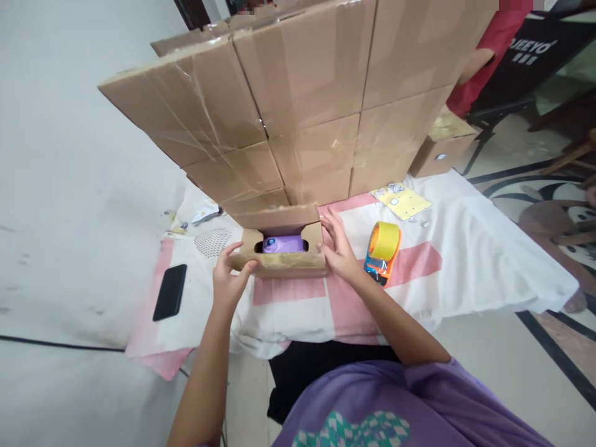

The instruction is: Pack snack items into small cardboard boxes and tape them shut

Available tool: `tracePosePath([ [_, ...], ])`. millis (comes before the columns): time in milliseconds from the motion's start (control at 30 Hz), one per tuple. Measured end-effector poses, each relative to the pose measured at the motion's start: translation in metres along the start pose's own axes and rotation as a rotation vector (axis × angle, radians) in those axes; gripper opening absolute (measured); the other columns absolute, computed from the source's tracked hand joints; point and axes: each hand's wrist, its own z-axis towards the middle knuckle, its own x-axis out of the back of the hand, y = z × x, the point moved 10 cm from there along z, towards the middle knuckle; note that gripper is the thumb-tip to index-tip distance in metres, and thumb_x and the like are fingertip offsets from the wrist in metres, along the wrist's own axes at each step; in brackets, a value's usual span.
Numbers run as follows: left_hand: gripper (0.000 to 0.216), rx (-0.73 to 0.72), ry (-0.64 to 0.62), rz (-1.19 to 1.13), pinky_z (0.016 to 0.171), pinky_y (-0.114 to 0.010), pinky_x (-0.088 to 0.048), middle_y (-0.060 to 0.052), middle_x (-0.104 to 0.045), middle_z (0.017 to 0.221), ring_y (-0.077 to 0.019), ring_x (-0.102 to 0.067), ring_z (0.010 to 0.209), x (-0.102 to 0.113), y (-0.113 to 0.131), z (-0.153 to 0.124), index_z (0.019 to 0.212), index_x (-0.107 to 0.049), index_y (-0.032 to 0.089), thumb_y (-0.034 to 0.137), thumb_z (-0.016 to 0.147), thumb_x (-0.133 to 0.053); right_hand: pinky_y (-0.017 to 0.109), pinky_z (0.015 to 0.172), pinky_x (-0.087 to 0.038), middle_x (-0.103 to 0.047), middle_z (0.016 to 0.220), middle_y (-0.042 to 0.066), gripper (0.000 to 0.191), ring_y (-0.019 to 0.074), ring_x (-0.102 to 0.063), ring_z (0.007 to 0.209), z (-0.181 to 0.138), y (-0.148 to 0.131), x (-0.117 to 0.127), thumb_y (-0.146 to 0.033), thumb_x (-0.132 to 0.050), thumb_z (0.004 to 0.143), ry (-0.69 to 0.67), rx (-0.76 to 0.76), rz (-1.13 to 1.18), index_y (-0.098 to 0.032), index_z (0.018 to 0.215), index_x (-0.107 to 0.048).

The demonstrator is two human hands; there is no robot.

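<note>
A small cardboard box (288, 266) sits on the cloth-covered table with its top flaps raised. Inside lies a purple pack (284, 244), only its upper side showing between the folded end flaps. My left hand (229, 276) grips the box's left end, thumb on the front flap and fingers curled round the side. At the opposite end, my right hand (341, 248) holds the right side, with its thumb low and its fingers up along the edge. To the right of that hand is an orange tape dispenser (384, 267) with a yellow tape roll (385, 241).
A tall stack of cardboard boxes (311, 81) stands directly behind the small box. A black phone (170, 292) lies at left on the tablecloth (298, 316). At right are a yellow paper (403, 201) and another box (442, 146). A person's red sleeve (484, 74) shows beyond.
</note>
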Motion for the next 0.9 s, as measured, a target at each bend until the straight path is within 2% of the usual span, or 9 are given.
tracePosePath([
  [67,0.063,0.058,0.085,0.004,0.104,-0.047,-0.052,-0.012,-0.066,0.123,-0.0291,-0.066,0.113,-0.005,0.006,0.004,0.132,-0.057,0.023,0.056,0.083,-0.076,0.055,0.127,-0.032,-0.037,0.165,0.013,0.075,0.0295,-0.036,0.155,0.007,0.002,0.0,-0.059,-0.053,0.099,0.002,-0.009,0.097,-0.029,0.162,-0.025],
  [133,0.063,0.055,0.098,-0.052,0.107,-0.046,-0.05,-0.012,-0.063,0.125,-0.0286,-0.063,0.119,-0.011,0.013,0.009,0.135,-0.053,0.023,0.054,0.085,-0.074,0.052,0.128,-0.033,-0.045,0.161,0.012,0.076,0.0278,-0.041,0.152,0.011,0.002,-0.001,-0.062,-0.049,0.1,0.0,-0.011,0.134,-0.031,0.164,-0.021],
  [333,0.063,0.026,0.108,-0.114,0.112,-0.044,-0.046,-0.012,-0.06,0.129,-0.0272,-0.058,0.126,-0.014,0.013,0.012,0.138,-0.049,0.024,0.053,0.087,-0.073,0.05,0.126,-0.037,-0.052,0.153,0.012,0.072,0.0279,-0.048,0.147,0.007,0.005,-0.001,-0.064,-0.047,0.102,0.006,-0.008,0.162,-0.03,0.163,-0.03],
  [467,0.06,0.006,0.111,-0.074,0.112,-0.043,-0.044,-0.012,-0.054,0.139,-0.027,-0.052,0.133,-0.014,0.014,0.01,0.139,-0.049,0.026,0.049,0.088,-0.073,0.052,0.125,-0.038,-0.054,0.152,0.009,0.059,0.0284,-0.049,0.144,0.006,0.004,0.002,-0.061,-0.044,0.104,-0.002,0.023,0.136,-0.031,0.154,-0.046],
  [533,0.051,-0.008,0.143,0.003,0.108,-0.043,-0.046,-0.011,-0.053,0.135,-0.0272,-0.053,0.128,-0.011,0.02,0.008,0.131,-0.055,0.026,0.047,0.087,-0.074,0.052,0.124,-0.04,-0.054,0.152,0.009,0.056,0.0287,-0.05,0.143,0.008,0.002,0.004,-0.061,-0.044,0.104,-0.001,0.032,0.117,-0.031,0.151,-0.051],
  [667,0.017,-0.106,0.201,0.239,0.11,-0.049,-0.039,-0.009,-0.054,0.112,-0.0284,-0.054,0.117,-0.009,0.045,0.004,0.093,-0.068,0.022,0.039,0.089,-0.07,0.05,0.12,-0.043,-0.057,0.144,0.01,0.044,0.0281,-0.053,0.139,0.01,-0.009,0.007,-0.053,-0.05,0.104,-0.018,0.094,0.064,-0.029,0.141,-0.059],
  [800,0.009,-0.227,0.251,0.289,0.106,-0.051,-0.038,-0.01,-0.056,0.113,-0.0292,-0.055,0.115,-0.012,0.064,0.0,0.081,-0.072,0.021,0.026,0.088,-0.068,0.054,0.12,-0.041,-0.061,0.138,0.012,0.03,0.029,-0.054,0.136,0.002,-0.018,0.005,-0.043,-0.049,0.106,-0.079,0.192,-0.153,-0.025,0.119,-0.069],
  [900,0.014,-0.307,0.292,0.276,0.103,-0.049,-0.039,-0.008,-0.061,0.104,-0.0269,-0.057,0.105,-0.013,0.07,-0.001,0.07,-0.07,0.021,0.019,0.083,-0.068,0.057,0.123,-0.036,-0.059,0.146,0.011,0.032,0.0291,-0.048,0.143,-0.007,-0.017,0.003,-0.037,-0.043,0.107,-0.102,0.236,-0.257,-0.026,0.126,-0.066],
])
